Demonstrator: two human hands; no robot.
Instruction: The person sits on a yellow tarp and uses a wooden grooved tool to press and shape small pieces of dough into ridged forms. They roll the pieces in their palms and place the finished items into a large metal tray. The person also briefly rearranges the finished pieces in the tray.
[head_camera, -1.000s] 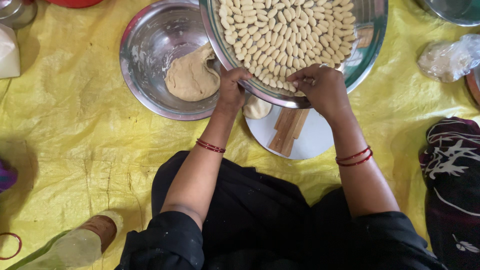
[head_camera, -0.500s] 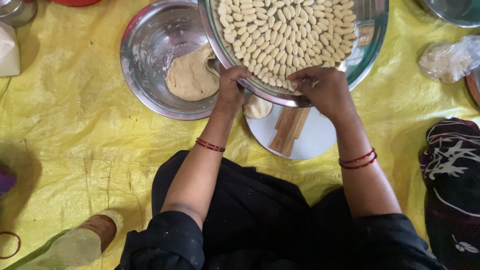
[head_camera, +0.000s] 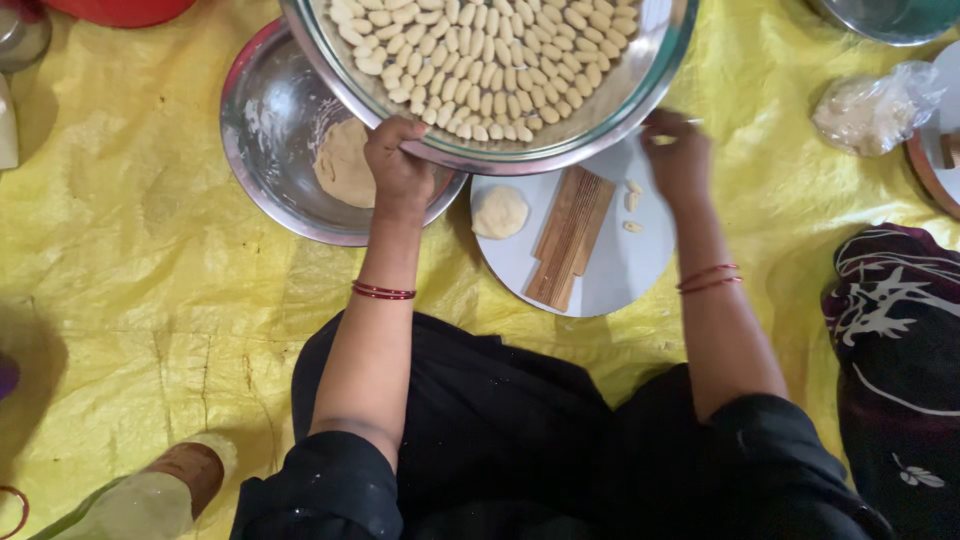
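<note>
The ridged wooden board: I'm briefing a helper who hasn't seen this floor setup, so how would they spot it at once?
Start at the large steel tray of small shaped dough pieces whose rim the left hand grips. Just below it lies a round white plate, and the ridged wooden board lies slanted across it. It is the only brown, grooved rectangle there, between a round dough ball and three loose pieces.
</note>
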